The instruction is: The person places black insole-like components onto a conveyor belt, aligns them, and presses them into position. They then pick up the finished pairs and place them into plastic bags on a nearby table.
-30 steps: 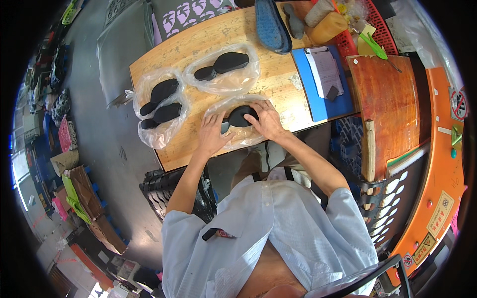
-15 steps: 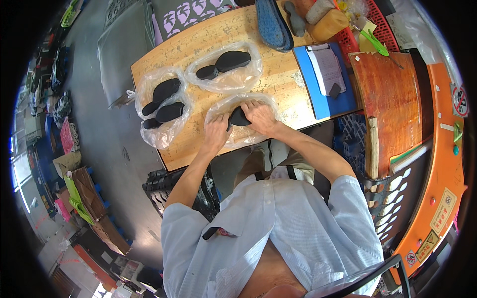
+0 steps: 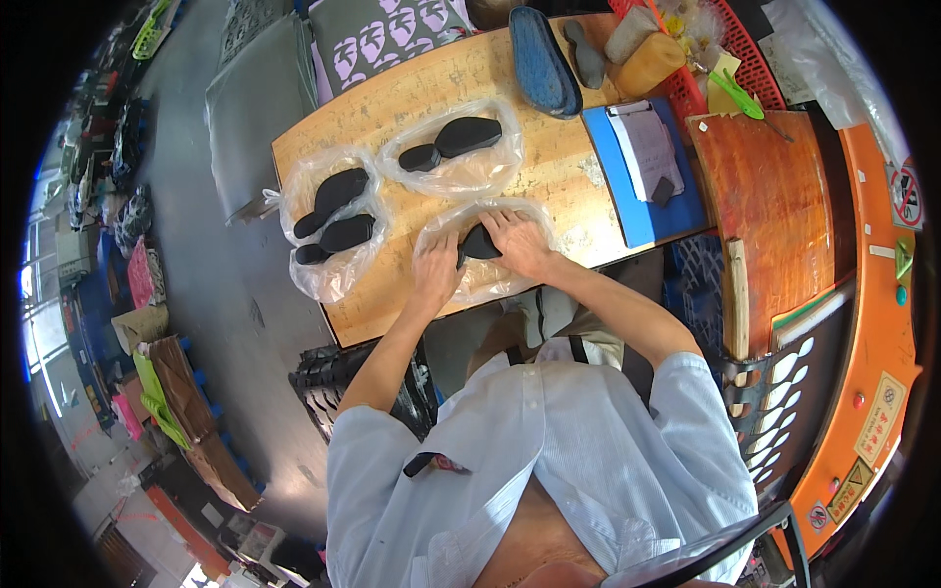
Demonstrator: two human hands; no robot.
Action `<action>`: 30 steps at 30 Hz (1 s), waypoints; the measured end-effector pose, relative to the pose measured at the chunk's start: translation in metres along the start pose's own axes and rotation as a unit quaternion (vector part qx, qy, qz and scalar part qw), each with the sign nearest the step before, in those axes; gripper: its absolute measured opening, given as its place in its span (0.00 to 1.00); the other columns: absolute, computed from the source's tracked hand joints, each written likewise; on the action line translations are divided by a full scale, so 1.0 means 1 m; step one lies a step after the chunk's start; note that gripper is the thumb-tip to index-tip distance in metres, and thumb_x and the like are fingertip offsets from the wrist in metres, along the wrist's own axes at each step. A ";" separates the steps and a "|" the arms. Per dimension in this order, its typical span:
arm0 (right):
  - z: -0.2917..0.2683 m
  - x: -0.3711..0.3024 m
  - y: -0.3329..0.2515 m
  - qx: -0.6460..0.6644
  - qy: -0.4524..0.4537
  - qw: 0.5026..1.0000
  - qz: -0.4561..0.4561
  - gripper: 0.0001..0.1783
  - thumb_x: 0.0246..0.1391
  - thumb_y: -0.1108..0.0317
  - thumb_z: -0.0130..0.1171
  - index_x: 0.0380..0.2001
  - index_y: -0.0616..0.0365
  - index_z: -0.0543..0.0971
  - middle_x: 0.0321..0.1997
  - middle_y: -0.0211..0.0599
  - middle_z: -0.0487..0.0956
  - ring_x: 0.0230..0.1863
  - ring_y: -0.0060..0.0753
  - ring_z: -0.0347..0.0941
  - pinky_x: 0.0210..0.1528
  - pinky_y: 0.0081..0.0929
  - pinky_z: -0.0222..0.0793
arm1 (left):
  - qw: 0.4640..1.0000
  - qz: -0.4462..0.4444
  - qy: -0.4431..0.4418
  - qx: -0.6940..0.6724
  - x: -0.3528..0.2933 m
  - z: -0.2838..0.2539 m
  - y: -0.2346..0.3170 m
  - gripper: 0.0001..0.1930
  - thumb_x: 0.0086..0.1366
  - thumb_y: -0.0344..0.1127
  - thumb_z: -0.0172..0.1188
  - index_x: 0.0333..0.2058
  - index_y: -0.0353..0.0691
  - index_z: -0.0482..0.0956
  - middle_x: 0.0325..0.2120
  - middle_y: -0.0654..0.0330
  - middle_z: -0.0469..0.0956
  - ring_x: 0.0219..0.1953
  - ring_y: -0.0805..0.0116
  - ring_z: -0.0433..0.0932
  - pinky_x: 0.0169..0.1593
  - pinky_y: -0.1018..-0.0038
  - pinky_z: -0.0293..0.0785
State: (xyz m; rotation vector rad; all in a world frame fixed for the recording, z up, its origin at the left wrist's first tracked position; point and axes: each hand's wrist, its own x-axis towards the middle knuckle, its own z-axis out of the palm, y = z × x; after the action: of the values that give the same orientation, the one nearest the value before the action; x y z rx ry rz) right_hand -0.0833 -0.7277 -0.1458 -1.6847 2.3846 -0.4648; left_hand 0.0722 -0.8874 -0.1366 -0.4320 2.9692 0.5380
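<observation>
Both my hands are at the near side of the table, over a clear plastic bag [image 3: 502, 285] with black shoe soles in it. My left hand [image 3: 434, 269] has its fingers curled over the left end of a black shoe sole [image 3: 478, 244]. On the other end, my right hand [image 3: 521, 244] grips the same piece, covering much of it. Two more clear bags lie beyond: the left bag [image 3: 335, 281] carries black soles [image 3: 343, 188] in two rows, and the far bag [image 3: 498, 180] has a black sole [image 3: 470, 135] with a narrow waist.
The wooden table [image 3: 578, 216] bears a blue board [image 3: 637, 223] with a clipboard [image 3: 642, 147] at right. A blue shoe sole [image 3: 542, 64], a grey sole [image 3: 585, 54] and a red basket [image 3: 740, 49] stand at the back. A reddish wooden panel [image 3: 769, 216] rises at right.
The view has shifted a little, so the table sits slightly lower and further right. Both hands stay on the sole, with little visible change in their grip.
</observation>
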 end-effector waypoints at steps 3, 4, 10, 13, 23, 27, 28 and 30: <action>0.000 -0.012 0.005 -0.014 0.046 0.999 0.016 0.48 0.36 0.57 0.80 0.60 0.64 0.71 0.56 0.49 0.80 0.58 0.48 0.78 0.57 0.39 0.77 | 0.999 -0.016 0.033 -0.024 -0.006 0.000 -0.003 0.38 0.54 0.35 0.77 0.62 0.34 0.71 0.51 0.41 0.81 0.55 0.40 0.80 0.54 0.53 0.79; 0.002 -0.015 0.008 -0.021 0.025 0.999 0.021 0.47 0.37 0.58 0.79 0.60 0.65 0.71 0.56 0.50 0.80 0.56 0.49 0.79 0.55 0.38 0.77 | 0.999 -0.027 0.022 -0.026 -0.008 0.001 -0.005 0.37 0.54 0.35 0.77 0.62 0.33 0.71 0.51 0.41 0.81 0.55 0.39 0.80 0.54 0.52 0.79; 0.022 -0.010 0.030 -0.073 -0.063 0.995 0.015 0.35 0.40 0.68 0.74 0.53 0.65 0.71 0.45 0.52 0.82 0.46 0.47 0.82 0.44 0.38 0.81 | 0.992 -0.097 -0.073 -0.046 -0.004 0.004 -0.013 0.37 0.54 0.34 0.77 0.61 0.31 0.72 0.53 0.38 0.79 0.55 0.38 0.79 0.54 0.52 0.79; 0.023 -0.008 0.030 -0.074 -0.061 0.995 0.019 0.33 0.40 0.69 0.74 0.50 0.64 0.71 0.43 0.50 0.82 0.45 0.47 0.82 0.43 0.39 0.81 | 0.992 -0.090 -0.078 -0.042 -0.002 0.001 -0.012 0.37 0.54 0.34 0.77 0.60 0.30 0.72 0.54 0.37 0.78 0.56 0.37 0.78 0.56 0.52 0.79; 0.010 -0.013 0.021 -0.042 -0.036 0.997 0.056 0.37 0.38 0.65 0.79 0.51 0.62 0.71 0.42 0.48 0.83 0.46 0.48 0.83 0.45 0.37 0.80 | 0.947 -0.162 0.091 -0.260 -0.024 0.020 -0.013 0.36 0.62 0.52 0.72 0.61 0.32 0.76 0.57 0.41 0.79 0.61 0.42 0.76 0.66 0.55 0.70; 0.012 -0.012 0.023 -0.032 -0.053 0.996 0.066 0.38 0.40 0.65 0.79 0.53 0.61 0.71 0.45 0.51 0.82 0.47 0.52 0.82 0.45 0.41 0.80 | 0.929 -0.243 0.078 -0.267 -0.021 0.029 -0.014 0.34 0.63 0.59 0.69 0.56 0.35 0.81 0.56 0.42 0.80 0.62 0.44 0.76 0.66 0.55 0.69; 0.012 -0.013 0.024 -0.021 -0.061 0.995 0.077 0.37 0.40 0.65 0.79 0.53 0.61 0.71 0.45 0.51 0.82 0.47 0.52 0.82 0.45 0.41 0.80 | 0.936 -0.227 0.090 -0.252 -0.020 0.029 -0.013 0.34 0.63 0.59 0.69 0.57 0.37 0.81 0.55 0.43 0.81 0.62 0.45 0.76 0.66 0.56 0.70; 0.013 -0.016 0.025 0.013 -0.028 0.997 0.073 0.35 0.41 0.67 0.78 0.52 0.61 0.71 0.44 0.52 0.82 0.47 0.55 0.82 0.46 0.44 0.80 | 0.935 -0.222 0.099 -0.257 -0.018 0.029 -0.011 0.33 0.63 0.58 0.69 0.57 0.37 0.81 0.55 0.44 0.81 0.62 0.45 0.76 0.65 0.56 0.70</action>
State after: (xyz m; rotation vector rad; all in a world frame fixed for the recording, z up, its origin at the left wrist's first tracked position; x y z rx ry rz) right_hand -0.0958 -0.7066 -0.1672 -1.4788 2.4283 -0.4160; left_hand 0.0940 -0.8822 -0.1651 -1.2255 2.7192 1.2683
